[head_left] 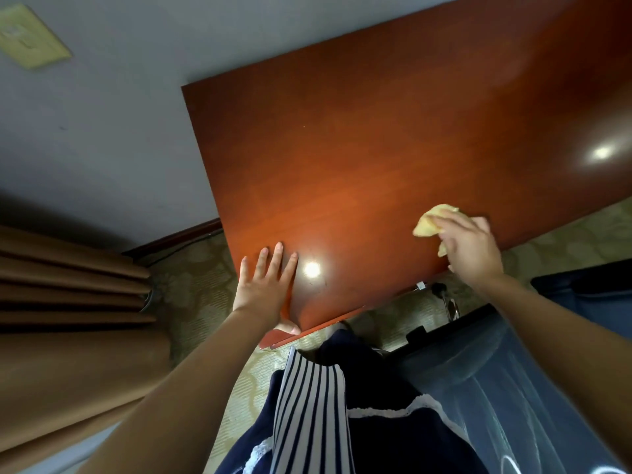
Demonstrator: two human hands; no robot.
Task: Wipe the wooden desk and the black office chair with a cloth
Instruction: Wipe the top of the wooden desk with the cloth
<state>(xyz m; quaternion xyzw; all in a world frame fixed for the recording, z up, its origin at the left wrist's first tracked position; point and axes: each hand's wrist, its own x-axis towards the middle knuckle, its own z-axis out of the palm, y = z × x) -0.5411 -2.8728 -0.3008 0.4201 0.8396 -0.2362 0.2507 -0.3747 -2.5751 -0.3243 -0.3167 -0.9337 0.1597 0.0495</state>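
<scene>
Desk wipe in hand, chair not yet reached.

I'm watching the right hand (pixel 470 246) pressing the cloth (pixel 431 222) onto the desk (pixel 359 148) near its near edge, right of centre, fingers curling over the bunched yellow fabric. The left hand (pixel 265 285) is bracing flat at the desk's near left corner, fingers straight and slightly apart, thumb hooking the edge. I'm judging the far half wants sweeping next; the chair (pixel 478 354), sitting near right under the arm, is waiting its turn.
</scene>
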